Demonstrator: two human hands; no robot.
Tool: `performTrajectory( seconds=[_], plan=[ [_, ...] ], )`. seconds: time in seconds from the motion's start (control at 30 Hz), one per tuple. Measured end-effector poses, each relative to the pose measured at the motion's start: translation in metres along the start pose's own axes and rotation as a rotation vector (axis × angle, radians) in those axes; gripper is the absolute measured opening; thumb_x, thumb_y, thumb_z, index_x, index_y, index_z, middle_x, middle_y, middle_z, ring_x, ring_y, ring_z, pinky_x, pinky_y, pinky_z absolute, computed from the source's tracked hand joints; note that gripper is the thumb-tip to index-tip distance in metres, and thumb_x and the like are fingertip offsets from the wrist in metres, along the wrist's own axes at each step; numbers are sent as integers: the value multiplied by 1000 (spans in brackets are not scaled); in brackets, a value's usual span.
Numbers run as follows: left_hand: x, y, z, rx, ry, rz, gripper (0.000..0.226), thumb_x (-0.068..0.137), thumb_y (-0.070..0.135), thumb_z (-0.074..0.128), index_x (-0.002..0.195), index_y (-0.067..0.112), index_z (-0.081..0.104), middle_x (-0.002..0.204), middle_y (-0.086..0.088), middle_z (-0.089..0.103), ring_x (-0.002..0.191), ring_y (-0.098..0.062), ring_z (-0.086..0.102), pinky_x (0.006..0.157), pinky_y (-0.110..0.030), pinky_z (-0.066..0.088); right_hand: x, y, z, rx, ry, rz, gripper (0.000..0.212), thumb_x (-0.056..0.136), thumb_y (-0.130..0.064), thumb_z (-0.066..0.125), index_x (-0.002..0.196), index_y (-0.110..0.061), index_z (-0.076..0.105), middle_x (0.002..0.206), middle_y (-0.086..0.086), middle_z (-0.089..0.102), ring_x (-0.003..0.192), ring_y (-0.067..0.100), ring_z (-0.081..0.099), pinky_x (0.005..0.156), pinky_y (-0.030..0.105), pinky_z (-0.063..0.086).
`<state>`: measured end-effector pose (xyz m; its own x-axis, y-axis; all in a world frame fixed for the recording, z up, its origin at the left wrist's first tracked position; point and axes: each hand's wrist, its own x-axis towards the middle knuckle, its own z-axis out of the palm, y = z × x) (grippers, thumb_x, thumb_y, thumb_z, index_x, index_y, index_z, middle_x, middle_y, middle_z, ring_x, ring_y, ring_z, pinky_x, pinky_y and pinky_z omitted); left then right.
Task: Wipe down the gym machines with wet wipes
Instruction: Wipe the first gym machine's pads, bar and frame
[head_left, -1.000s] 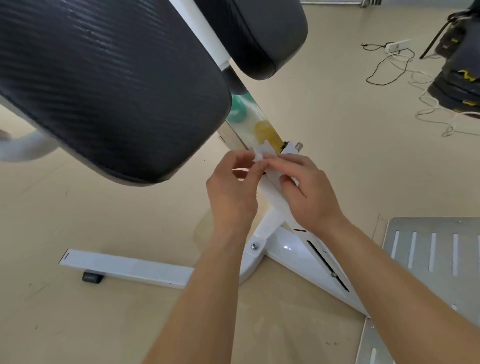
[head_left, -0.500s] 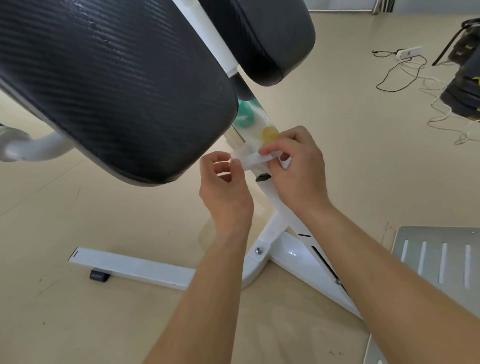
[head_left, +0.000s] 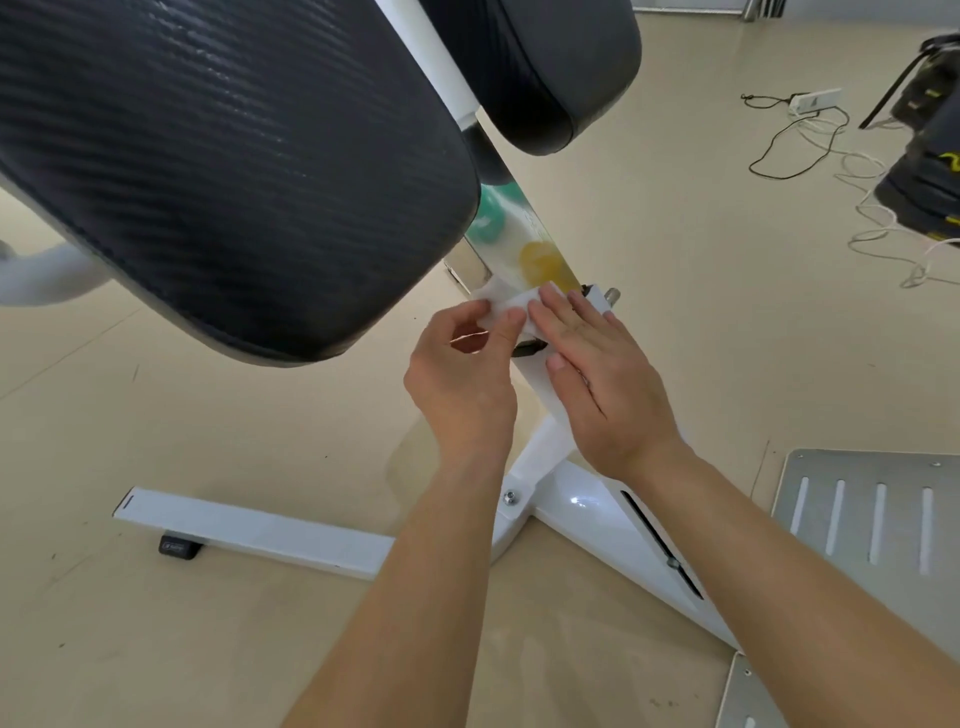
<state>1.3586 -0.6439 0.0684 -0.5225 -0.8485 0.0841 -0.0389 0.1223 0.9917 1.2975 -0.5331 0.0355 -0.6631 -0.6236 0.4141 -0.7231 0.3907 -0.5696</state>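
Now flat instead of pinching, my right hand (head_left: 597, 374) presses the white wet wipe (head_left: 506, 305) onto the slanted white metal post (head_left: 543, 447) with straight fingers (head_left: 551, 314) close together, while my left hand (head_left: 462, 379) pinches its end, so I should push firmly and slide slowly.

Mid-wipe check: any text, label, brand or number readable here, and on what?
Nothing reads clearly.
Black rubber foot under the white base bar: pale marking, too small to read.
Black object at the right edge: yellow mark, blurred, no letters legible.
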Motion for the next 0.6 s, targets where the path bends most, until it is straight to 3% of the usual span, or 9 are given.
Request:
performTrajectory(
  seconds=[0.1, 0.17, 0.27, 0.37, 0.6],
  plan=[
    [9, 3, 2, -21, 35, 20, 10, 83, 27, 82, 86, 25, 72, 77, 14, 71, 74, 1, 66, 70, -9, 49, 10, 4, -1, -31, 24, -66, 53, 102, -28, 27, 152, -17, 39, 160, -7, 29, 153, 18, 21, 122, 45, 25],
    [17, 5, 5, -54, 82, 28, 9, 83, 26, 81, 82, 25, 72, 76, 11, 72, 72, -5, 68, 76, -23, 57, 22, 1, -2, -57, 4, -99, 54, 102, -28, 27, 153, -16, 37, 162, -1, 30, 153, 19, 20, 121, 45, 25],
    [28, 10, 8, -124, 154, 31, 13, 84, 25, 81, 78, 26, 70, 74, 10, 73, 71, -5, 68, 79, -37, 60, 45, -6, -7, -29, -20, -129, 53, 103, -27, 28, 154, -17, 36, 163, 0, 28, 153, 18, 17, 121, 33, 20],
    [31, 7, 13, -182, 180, -6, 14, 85, 25, 80, 77, 23, 69, 73, 8, 72, 68, -5, 66, 79, -39, 60, 53, -7, -9, -17, -33, -138, 52, 102, -21, 32, 154, -18, 37, 163, -1, 29, 153, 16, 18, 118, 24, 18],
    [12, -5, 15, -167, 92, -63, 14, 84, 20, 81, 79, 16, 69, 72, 6, 70, 65, -7, 64, 74, -27, 58, 14, 6, -12, -44, -80, -30, 55, 101, -27, 28, 156, -25, 31, 163, -6, 25, 154, 16, 13, 124, 31, 10]
  ],
)
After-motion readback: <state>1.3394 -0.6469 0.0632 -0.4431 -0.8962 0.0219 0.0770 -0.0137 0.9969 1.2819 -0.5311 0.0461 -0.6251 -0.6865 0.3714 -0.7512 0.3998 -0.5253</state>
